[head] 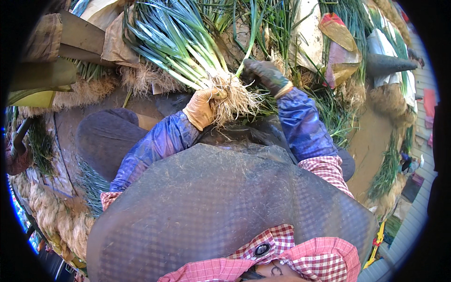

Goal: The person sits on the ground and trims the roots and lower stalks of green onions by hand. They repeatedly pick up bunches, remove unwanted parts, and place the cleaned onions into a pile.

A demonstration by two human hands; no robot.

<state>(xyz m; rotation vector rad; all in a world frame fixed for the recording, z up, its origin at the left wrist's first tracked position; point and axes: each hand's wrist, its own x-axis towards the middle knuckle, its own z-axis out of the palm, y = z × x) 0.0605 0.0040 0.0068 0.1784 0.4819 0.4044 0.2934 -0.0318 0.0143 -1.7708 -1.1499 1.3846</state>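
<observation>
My left hand (pixel 201 108), in a tan glove, grips a bunch of scallions (pixel 192 53) near its root end. The pale, stringy roots (pixel 238 100) spill to the right of the fingers, and the green leaves fan away to the upper left. In a dark, soiled glove, my right hand (pixel 269 74) is just right of the bunch. Its fingertips pinch a single scallion stalk (pixel 249 51) low on the stem, close beside the roots. Loose green leaves (pixel 267 105) lie beneath the right wrist.
More scallions with bushy roots (pixel 148 79) lie at the left. White sacking (pixel 308 35) and a red-and-tan wrapper (pixel 340 49) cover bundles at the right. A dark cone-shaped object (pixel 391 65) sticks out there. A dark apron (pixel 211 197) covers my lap above the brown ground (pixel 375 141).
</observation>
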